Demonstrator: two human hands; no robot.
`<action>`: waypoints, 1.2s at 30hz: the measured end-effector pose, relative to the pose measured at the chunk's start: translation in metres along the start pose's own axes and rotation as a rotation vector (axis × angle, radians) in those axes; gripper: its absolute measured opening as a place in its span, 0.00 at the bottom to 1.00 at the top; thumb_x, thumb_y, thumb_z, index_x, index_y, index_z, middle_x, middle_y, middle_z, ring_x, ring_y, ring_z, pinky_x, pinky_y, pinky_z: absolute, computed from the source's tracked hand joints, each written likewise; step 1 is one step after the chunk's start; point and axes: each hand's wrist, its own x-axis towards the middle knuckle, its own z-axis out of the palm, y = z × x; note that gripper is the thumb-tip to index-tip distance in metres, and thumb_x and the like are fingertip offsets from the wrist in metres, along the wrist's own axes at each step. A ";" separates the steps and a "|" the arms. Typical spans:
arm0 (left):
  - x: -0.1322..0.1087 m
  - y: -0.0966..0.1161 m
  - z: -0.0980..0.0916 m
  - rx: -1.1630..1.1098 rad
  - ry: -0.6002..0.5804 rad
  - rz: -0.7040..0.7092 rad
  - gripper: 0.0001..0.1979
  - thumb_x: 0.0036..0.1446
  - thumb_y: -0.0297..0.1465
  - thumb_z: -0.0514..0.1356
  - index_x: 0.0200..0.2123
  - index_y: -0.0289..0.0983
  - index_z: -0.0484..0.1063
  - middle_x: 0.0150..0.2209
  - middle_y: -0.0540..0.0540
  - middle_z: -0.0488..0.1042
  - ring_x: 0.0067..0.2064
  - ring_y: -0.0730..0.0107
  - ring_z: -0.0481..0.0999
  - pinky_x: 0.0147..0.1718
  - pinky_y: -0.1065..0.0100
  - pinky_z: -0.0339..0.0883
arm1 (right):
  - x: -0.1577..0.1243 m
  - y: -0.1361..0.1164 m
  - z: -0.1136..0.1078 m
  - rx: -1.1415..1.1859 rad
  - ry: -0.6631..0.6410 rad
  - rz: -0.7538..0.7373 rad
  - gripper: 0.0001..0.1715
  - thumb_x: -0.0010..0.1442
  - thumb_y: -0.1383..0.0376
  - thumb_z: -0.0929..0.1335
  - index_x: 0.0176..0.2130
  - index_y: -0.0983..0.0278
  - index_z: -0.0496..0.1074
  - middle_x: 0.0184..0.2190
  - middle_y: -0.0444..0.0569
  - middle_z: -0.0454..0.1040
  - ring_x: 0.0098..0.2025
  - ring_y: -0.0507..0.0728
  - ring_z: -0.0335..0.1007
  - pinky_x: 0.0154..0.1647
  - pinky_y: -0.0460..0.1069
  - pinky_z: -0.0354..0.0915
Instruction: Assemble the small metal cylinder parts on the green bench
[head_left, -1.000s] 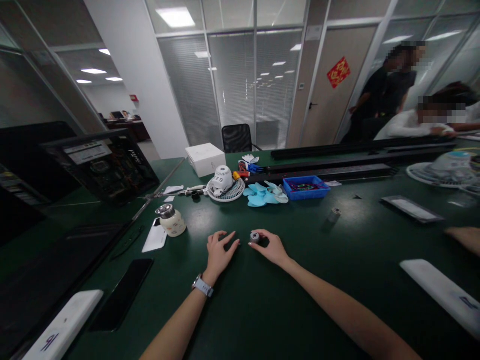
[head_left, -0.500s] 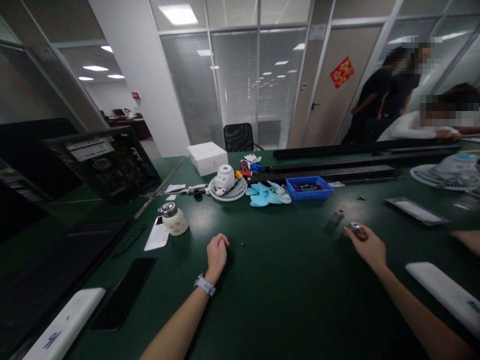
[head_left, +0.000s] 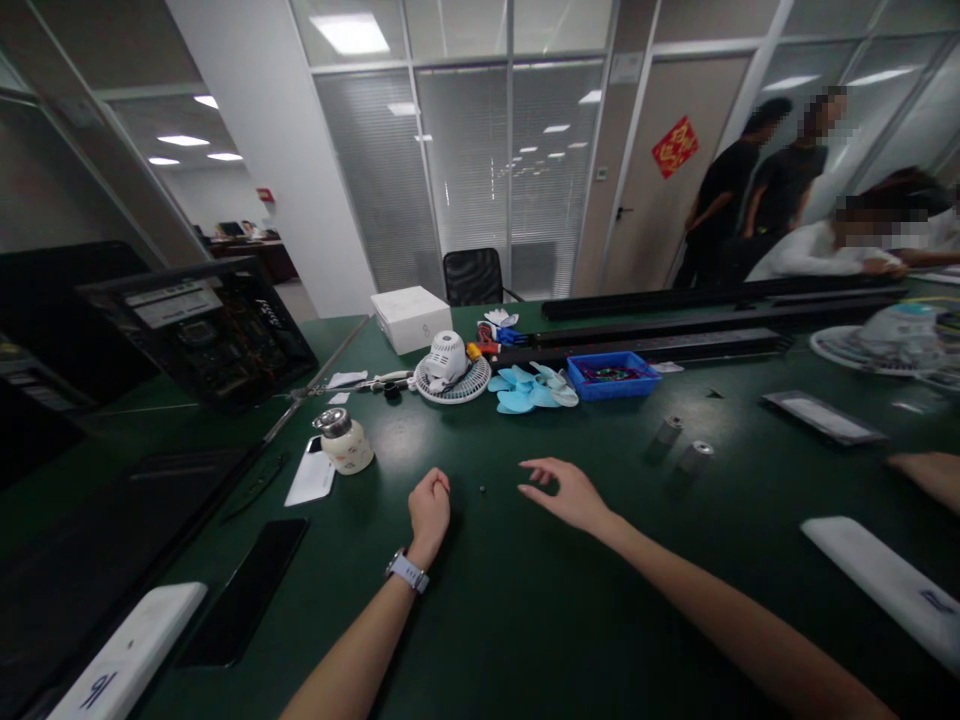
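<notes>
My left hand [head_left: 430,508], with a watch on its wrist, rests on the green table with its fingers curled closed. Whatever may be inside them is hidden. Just right of it lies a tiny dark round piece [head_left: 482,489], perhaps a small nut. My right hand [head_left: 568,492] hovers to the right of that piece, thumb and fingers apart, holding nothing. Farther right, two short silver metal cylinders stand close together: a rear cylinder [head_left: 670,430] and a front cylinder [head_left: 698,457]. Neither hand touches them.
Across the back are a fan housing [head_left: 451,375], light-blue fan blades [head_left: 529,388], a blue tray [head_left: 616,378] of wires and a white box [head_left: 412,318]. A cream jar [head_left: 346,442] and black phone [head_left: 251,590] lie left. Another person's hand [head_left: 926,475] reaches in at right.
My right hand has let go of the front metal cylinder, leaving it standing, and has moved left toward the tiny piece, fingers opened. My left hand stays closed in place.
</notes>
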 end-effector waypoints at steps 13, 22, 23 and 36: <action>-0.001 0.001 -0.001 0.025 -0.004 0.007 0.11 0.51 0.26 0.46 0.21 0.39 0.62 0.17 0.54 0.61 0.22 0.72 0.62 0.25 0.71 0.50 | 0.015 -0.007 0.009 0.067 0.117 0.032 0.16 0.63 0.55 0.65 0.43 0.57 0.79 0.37 0.49 0.75 0.37 0.56 0.71 0.39 0.51 0.66; 0.001 -0.002 0.000 -0.008 -0.016 0.015 0.10 0.51 0.27 0.47 0.20 0.39 0.63 0.17 0.54 0.60 0.21 0.72 0.61 0.25 0.71 0.51 | -0.072 0.129 -0.136 -0.438 0.665 0.381 0.29 0.62 0.45 0.61 0.41 0.62 0.80 0.39 0.55 0.78 0.40 0.62 0.72 0.40 0.55 0.66; 0.002 -0.002 0.000 -0.015 -0.018 0.018 0.10 0.50 0.27 0.47 0.20 0.39 0.63 0.17 0.54 0.61 0.21 0.72 0.61 0.25 0.71 0.51 | -0.078 0.136 -0.138 -0.454 0.664 0.420 0.30 0.61 0.45 0.60 0.40 0.62 0.80 0.38 0.55 0.78 0.39 0.62 0.72 0.39 0.55 0.66; 0.001 -0.004 0.001 -0.032 -0.035 -0.015 0.10 0.50 0.29 0.47 0.21 0.39 0.66 0.17 0.54 0.62 0.22 0.71 0.63 0.25 0.71 0.52 | -0.081 0.159 -0.128 -0.484 0.710 0.535 0.33 0.62 0.45 0.57 0.41 0.64 0.79 0.35 0.56 0.77 0.36 0.61 0.70 0.36 0.54 0.64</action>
